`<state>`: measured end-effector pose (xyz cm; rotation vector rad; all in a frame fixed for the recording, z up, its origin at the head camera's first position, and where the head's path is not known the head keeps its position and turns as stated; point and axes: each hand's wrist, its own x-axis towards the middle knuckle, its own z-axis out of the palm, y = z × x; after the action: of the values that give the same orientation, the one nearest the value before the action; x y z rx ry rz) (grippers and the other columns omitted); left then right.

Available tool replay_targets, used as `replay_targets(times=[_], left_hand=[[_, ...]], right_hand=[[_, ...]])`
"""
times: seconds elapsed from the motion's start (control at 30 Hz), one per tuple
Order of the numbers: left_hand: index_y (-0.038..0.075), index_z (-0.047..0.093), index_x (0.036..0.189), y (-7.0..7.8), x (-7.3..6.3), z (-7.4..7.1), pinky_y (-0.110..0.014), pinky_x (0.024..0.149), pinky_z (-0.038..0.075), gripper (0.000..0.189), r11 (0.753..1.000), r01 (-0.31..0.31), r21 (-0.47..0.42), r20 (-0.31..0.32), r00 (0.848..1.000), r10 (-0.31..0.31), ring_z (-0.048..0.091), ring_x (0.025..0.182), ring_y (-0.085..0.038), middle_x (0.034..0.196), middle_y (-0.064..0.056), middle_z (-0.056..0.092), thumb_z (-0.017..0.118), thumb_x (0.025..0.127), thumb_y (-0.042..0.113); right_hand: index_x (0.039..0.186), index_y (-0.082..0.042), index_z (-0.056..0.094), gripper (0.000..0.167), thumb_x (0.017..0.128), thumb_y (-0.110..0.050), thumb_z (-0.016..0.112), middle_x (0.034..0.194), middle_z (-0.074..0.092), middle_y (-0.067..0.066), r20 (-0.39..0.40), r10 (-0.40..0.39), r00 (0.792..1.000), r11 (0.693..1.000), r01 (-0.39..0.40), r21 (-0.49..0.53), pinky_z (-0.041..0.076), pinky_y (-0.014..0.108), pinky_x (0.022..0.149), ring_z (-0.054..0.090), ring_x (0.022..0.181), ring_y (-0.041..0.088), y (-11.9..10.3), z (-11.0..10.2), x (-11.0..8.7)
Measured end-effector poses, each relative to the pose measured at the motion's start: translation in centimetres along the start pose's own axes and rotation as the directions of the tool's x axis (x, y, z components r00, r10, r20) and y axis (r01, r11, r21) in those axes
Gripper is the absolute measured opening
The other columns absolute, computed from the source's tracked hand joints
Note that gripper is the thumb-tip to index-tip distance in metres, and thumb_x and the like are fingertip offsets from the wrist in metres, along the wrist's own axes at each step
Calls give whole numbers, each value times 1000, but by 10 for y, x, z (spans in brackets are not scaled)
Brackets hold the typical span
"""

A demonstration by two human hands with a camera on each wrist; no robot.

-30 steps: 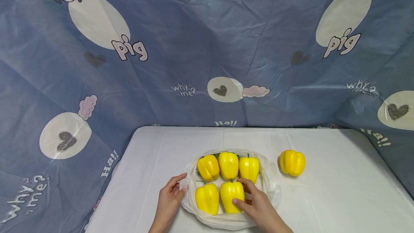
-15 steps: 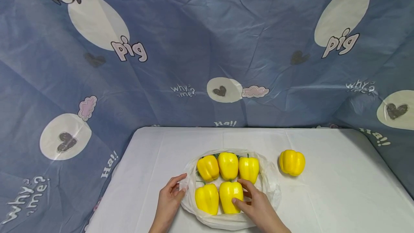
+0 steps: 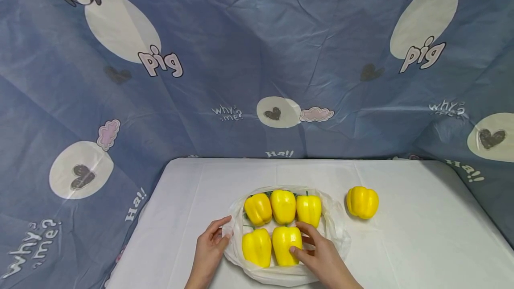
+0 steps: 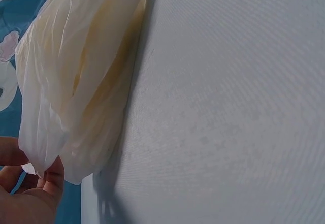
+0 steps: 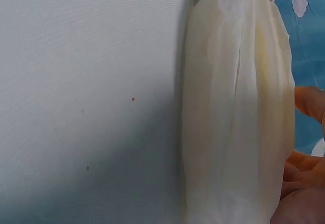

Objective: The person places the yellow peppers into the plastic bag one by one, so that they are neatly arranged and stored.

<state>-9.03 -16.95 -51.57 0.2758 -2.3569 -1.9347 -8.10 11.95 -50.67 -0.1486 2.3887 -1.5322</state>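
Note:
A white plastic bag [image 3: 338,237] lies with its mouth spread around several yellow bell peppers. Its left rim is pinched between thumb and fingers of my left hand [image 3: 209,248]; the left wrist view shows this hand [image 4: 31,196] gripping a fold of thin plastic. Inside the bag, my right hand [image 3: 321,253] holds the front right bell pepper [image 3: 286,246], thumb at its near side and index finger by its top. To its left is another bell pepper [image 3: 257,248]. In the right wrist view the bag wall [image 5: 233,112] hides the peppers and part of my right hand [image 5: 304,178].
Behind the front pair in the bag sit a left pepper [image 3: 259,208], a middle pepper [image 3: 283,206] and a right pepper [image 3: 308,210]. One loose yellow bell pepper [image 3: 362,202] rests on the white-covered table [image 3: 417,235], right of the bag. A blue printed cloth [image 3: 225,57] hangs behind.
The front right bell pepper has shifted very slightly left, with my right hand still on it. My left hand stays at the bag's rim.

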Motion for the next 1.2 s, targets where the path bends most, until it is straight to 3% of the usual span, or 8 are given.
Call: replay_targets(times=[0.3,0.53,1.03,1.2], left_hand=[[10,69,122,1,0,-1,-19,72,37,41,1000,1,-1,-3,1000,-1,42,86,-17,112,-8,61,64,85,-9],[9,69,122,1,0,0,-18,74,39,42,1000,-1,-7,-4,1000,1,43,87,-17,114,-8,62,64,85,-10],[10,69,123,2,1,-1,-18,75,39,43,1000,13,13,-6,1000,-13,43,90,-18,115,-8,61,63,85,-9],[10,68,123,2,1,0,-17,78,40,43,1000,12,11,-1,1000,-12,44,92,-18,118,-7,62,63,85,-9]], right_hand=[[139,-12,50,63,87,-41,72,138,53,10,-27,-9,1000,999,10,48,55,35,81,58,115,32,-2,-3,-5],[134,-13,54,54,87,-32,75,134,57,8,-95,-55,994,996,61,63,53,27,81,57,117,31,-3,-8,-9],[130,-19,60,49,85,-15,78,128,61,-1,-251,-61,966,998,61,-7,53,30,84,59,115,25,-8,-28,-17],[130,-18,60,51,83,-13,79,127,61,-1,-284,-113,952,993,101,-59,53,32,86,60,113,25,-7,-37,-22]])
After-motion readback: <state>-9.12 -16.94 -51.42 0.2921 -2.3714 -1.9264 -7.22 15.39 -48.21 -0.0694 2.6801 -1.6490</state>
